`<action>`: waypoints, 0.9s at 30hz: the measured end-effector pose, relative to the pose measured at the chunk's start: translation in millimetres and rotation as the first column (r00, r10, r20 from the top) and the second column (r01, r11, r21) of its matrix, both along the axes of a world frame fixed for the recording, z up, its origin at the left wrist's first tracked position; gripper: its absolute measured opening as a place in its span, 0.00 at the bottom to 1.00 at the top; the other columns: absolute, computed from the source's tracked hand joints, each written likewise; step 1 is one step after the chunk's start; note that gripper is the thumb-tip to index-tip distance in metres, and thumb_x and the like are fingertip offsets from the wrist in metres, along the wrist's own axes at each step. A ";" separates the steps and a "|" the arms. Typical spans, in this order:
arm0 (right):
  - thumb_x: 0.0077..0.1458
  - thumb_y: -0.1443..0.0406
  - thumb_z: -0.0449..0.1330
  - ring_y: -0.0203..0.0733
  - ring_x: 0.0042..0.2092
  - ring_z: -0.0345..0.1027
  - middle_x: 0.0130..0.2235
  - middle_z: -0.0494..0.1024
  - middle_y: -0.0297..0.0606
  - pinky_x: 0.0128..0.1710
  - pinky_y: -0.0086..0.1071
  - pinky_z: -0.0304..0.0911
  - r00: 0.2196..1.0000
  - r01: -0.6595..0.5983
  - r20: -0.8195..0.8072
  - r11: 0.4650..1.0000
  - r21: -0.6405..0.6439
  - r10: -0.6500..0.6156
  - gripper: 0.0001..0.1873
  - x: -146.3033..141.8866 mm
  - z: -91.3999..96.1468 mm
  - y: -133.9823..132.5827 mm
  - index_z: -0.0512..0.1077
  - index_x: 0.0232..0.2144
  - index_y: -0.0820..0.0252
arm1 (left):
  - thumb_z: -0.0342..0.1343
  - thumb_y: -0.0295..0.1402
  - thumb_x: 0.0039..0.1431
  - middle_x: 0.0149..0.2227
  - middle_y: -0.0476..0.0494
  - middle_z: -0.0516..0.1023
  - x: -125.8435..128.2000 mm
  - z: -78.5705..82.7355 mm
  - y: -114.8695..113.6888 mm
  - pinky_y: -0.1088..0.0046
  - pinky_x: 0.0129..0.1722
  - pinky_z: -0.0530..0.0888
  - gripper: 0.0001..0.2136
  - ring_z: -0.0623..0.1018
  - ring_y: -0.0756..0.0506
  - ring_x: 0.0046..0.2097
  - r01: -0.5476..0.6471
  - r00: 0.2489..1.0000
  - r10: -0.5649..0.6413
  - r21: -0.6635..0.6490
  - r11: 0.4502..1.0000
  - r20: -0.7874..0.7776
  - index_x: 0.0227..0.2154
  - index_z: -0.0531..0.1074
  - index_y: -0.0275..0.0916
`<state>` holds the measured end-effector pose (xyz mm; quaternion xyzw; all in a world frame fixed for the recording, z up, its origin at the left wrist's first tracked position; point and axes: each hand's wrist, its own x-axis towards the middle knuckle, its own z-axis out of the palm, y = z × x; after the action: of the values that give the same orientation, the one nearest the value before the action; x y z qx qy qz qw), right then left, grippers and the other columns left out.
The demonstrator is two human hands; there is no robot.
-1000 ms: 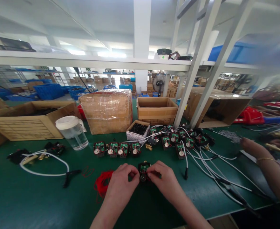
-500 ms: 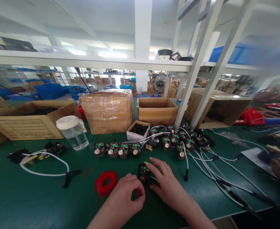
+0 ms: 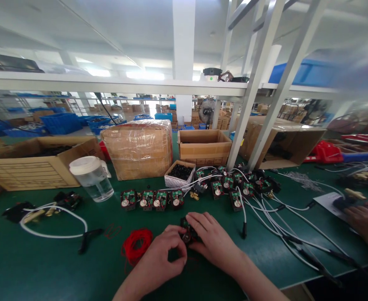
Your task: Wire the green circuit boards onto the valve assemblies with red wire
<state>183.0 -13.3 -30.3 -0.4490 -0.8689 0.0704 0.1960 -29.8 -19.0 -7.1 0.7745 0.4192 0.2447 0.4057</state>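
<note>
A small black module with a green circuit board [image 3: 186,237] sits on the green table in front of me, partly covered by my fingers. My right hand [image 3: 216,238] is closed on it, fingers over its top and right side. My left hand [image 3: 164,254] is pinched at the module's left edge, its thumb and index finger curled into a loop; what the fingertips hold is hidden. Left of that hand lies a coil of red wire [image 3: 136,246]. Behind my hands stand several similar modules [image 3: 128,200] in a row, with brass fittings [image 3: 194,195] near their right end.
More modules with white cables [image 3: 265,213] crowd the right. A small box of black parts [image 3: 180,172], a wrapped carton [image 3: 138,150] and a water jug [image 3: 92,179] stand behind. Another cable assembly [image 3: 52,236] lies left. At far right, another person's hand [image 3: 364,219] works.
My right hand has come down and closed over the module from a more open pose. My left fingertips have risen to the module's edge. The view has shifted slightly.
</note>
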 end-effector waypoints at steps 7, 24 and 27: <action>0.51 0.68 0.71 0.52 0.58 0.64 0.60 0.70 0.43 0.63 0.48 0.61 0.993 -0.023 -0.113 1.000 -0.017 0.021 0.39 3.4 -3.3 7.3 0.63 0.63 0.56 | 0.58 0.21 0.48 0.41 0.46 0.80 3.1 -0.7 0.2 0.67 0.57 0.68 0.09 0.70 0.42 0.59 0.011 1.000 -0.011 0.012 1.000 -0.004 0.25 0.75 0.43; 0.61 0.71 0.60 0.42 0.50 0.68 0.52 0.71 0.39 0.52 0.37 0.65 0.840 0.024 -0.525 0.976 -0.215 -0.136 0.22 23.6 8.6 -3.7 0.69 0.56 0.51 | 0.58 0.22 0.51 0.37 0.46 0.79 -0.2 5.8 -5.0 0.67 0.52 0.69 0.07 0.73 0.42 0.52 -0.053 0.996 0.051 0.039 0.998 0.069 0.26 0.74 0.42; 0.62 0.70 0.59 0.40 0.43 0.69 0.41 0.73 0.36 0.44 0.33 0.65 0.807 -0.047 -0.578 0.962 -0.269 -0.122 0.11 21.1 11.3 -14.7 0.75 0.45 0.54 | 0.58 0.23 0.53 0.34 0.46 0.78 -1.2 6.7 -3.2 0.67 0.48 0.70 0.06 0.73 0.42 0.48 -0.074 0.996 0.069 0.104 0.992 0.053 0.26 0.74 0.42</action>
<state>204.1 -28.1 -19.0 -0.4444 -0.7380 0.3201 0.3942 -31.0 -22.2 -0.4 0.7731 0.4229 0.2998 0.3654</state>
